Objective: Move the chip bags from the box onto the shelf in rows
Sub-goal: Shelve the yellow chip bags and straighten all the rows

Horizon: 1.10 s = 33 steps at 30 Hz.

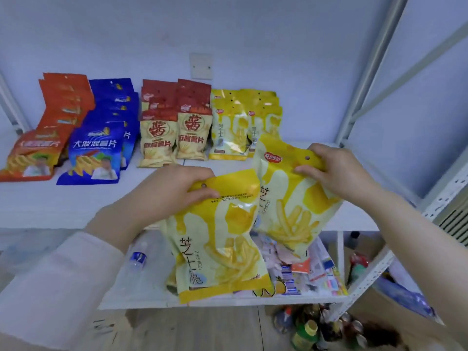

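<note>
**Two yellow bags in hand, bound for the yellow rows**

The shelf (76, 203) is the reference throughout. Toward its back stand the rows already built. There is one orange row (33, 155) at the shelf's left end, with the blue bags (96, 153) next to it. Two red-and-cream rows (174, 133) stand at the shelf's middle and two yellow rows (243, 122) right of middle. The blue bags look like two rows, since a second bag peeks out beside the front one, but I cannot be sure. Within every row the bags overlap too tightly to count them reliably.

Two more yellow bags hang over the shelf's front edge. The left hand (177, 188) grips the top seal of the left bag (222, 236). The right hand (336, 171) pinches the top seal of the right bag (291, 206) beside its hang hole. Both bags dangle upright with the print facing the camera.

In my judgement, one bag belongs at the front of each yellow row. Carry them toward the shelf's back right and set each bottom seam down just ahead of the front bag. Lean the top back so it overlaps like the others, keep the label square and forward, then let go. Settling one bag before the other should keep the soft packs from toppling their neighbours.

I cannot pick out the box with certainty. Below the shelf, one water bottle (138, 258) lies on a lower board.
</note>
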{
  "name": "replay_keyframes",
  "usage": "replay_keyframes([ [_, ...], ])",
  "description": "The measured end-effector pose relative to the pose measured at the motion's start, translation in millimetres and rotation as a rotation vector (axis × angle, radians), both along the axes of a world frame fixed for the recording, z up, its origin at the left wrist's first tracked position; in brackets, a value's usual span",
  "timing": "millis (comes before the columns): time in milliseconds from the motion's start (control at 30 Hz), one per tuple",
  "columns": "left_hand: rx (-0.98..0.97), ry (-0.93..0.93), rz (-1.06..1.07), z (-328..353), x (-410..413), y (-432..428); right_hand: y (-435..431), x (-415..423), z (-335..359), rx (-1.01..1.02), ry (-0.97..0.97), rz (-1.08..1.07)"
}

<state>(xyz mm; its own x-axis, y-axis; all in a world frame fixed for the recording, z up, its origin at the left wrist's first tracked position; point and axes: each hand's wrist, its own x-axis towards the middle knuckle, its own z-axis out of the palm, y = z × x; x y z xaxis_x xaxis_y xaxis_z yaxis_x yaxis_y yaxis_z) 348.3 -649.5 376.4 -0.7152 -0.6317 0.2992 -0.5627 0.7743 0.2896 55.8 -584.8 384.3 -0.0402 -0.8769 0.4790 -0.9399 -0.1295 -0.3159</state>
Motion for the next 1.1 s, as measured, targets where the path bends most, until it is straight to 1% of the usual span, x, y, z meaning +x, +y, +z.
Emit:
replay_keyframes([
  [67,-0.014,0.017,-0.044,8,-5,-38,-31,-5,7,0.000,0.009,-0.038],
  [200,-0.033,-0.001,-0.056,18,-14,-116,-88,-19,20,0.035,0.013,-0.118],
  [367,0.049,0.089,-0.131,25,-42,-195,-144,-38,25,0.061,-0.010,-0.189],
  [500,-0.005,0.072,-0.119,24,-65,-251,-186,-59,24,0.084,0.021,-0.202],
  [633,-0.019,0.027,-0.105,22,-99,-294,-234,-90,21,0.130,0.024,-0.183],
  [767,-0.013,-0.009,-0.052,13,-146,-332,-287,-130,11,0.217,-0.010,-0.100],
  [867,-0.003,-0.098,0.006,7,-181,-364,-326,-160,5,0.264,-0.001,-0.028],
  [1033,0.056,-0.184,0.078,-9,-216,-413,-395,-197,-14,0.308,-0.006,0.056],
  [1100,0.085,-0.197,0.102,-17,-222,-429,-417,-202,-22,0.330,0.027,0.061],
])
